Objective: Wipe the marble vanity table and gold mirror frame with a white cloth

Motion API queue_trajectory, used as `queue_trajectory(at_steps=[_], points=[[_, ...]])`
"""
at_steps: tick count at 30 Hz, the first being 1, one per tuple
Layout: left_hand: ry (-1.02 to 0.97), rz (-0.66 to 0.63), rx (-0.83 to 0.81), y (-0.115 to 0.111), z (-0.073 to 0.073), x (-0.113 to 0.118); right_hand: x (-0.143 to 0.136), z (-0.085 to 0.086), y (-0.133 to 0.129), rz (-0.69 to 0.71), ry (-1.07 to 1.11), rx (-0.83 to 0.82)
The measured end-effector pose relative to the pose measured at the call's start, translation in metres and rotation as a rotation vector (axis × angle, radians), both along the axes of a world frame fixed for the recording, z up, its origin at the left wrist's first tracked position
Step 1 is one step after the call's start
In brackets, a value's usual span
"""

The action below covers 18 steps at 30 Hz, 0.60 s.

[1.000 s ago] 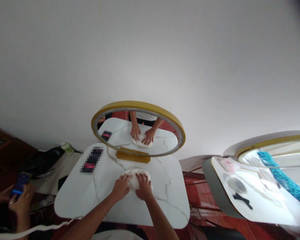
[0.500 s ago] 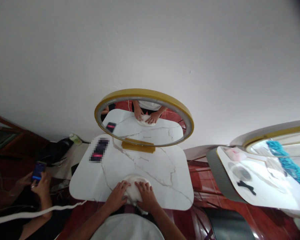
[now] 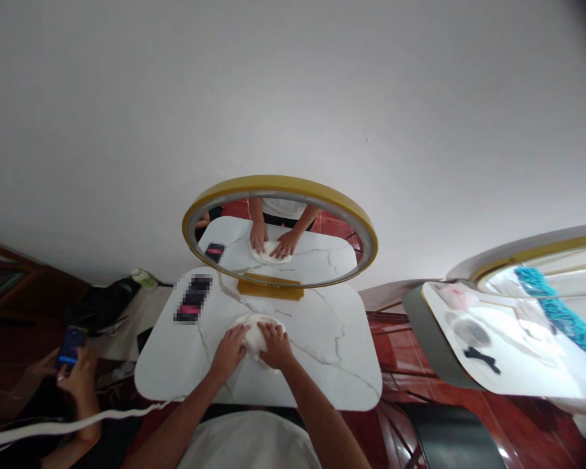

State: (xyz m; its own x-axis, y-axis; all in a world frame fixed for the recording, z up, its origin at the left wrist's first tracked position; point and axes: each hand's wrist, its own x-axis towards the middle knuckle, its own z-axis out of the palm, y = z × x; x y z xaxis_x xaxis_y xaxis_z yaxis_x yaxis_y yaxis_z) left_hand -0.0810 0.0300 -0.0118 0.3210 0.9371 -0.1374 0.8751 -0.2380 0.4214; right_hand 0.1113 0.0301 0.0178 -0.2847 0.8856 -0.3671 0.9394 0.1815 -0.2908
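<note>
A rounded white bundle, perhaps soft cloth (image 3: 256, 339), lies on the white marbled table (image 3: 322, 384). My left hand (image 3: 230, 350) rests on its left side with the fingers spread. On its right side lies my right hand (image 3: 275, 344), fingers apart and pressed flat on the white surface. Both hands touch the bundle from above and neither is wrapped round it. The palms hide parts of its edge. The round gold-framed mirror (image 3: 273, 185) behind shows both hands and the bundle reflected.
A blurred dark item (image 3: 193, 298) lies at the table's left. Beyond that side, a person's hands hold a phone (image 3: 71, 346). A white cable (image 3: 102, 417) runs to the table's front left edge. On the right stand a second table (image 3: 517, 371) and a black seat (image 3: 452, 436).
Both hands and the white bundle have moved forward, away from my body and toward the mirror. The hands stay on the bundle. The view has shifted slightly.
</note>
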Motion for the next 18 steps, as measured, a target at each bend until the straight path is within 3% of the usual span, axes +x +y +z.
queue_trajectory(at_steps=[9, 18], points=[[0.023, 0.018, -0.054, 0.054, 0.006, -0.003, -0.020, 0.006, 0.053, -0.060, -0.054, -0.030], [-0.002, 0.008, -0.086, 0.057, 0.008, -0.007, -0.023, 0.007, 0.056, -0.081, -0.080, -0.100]])
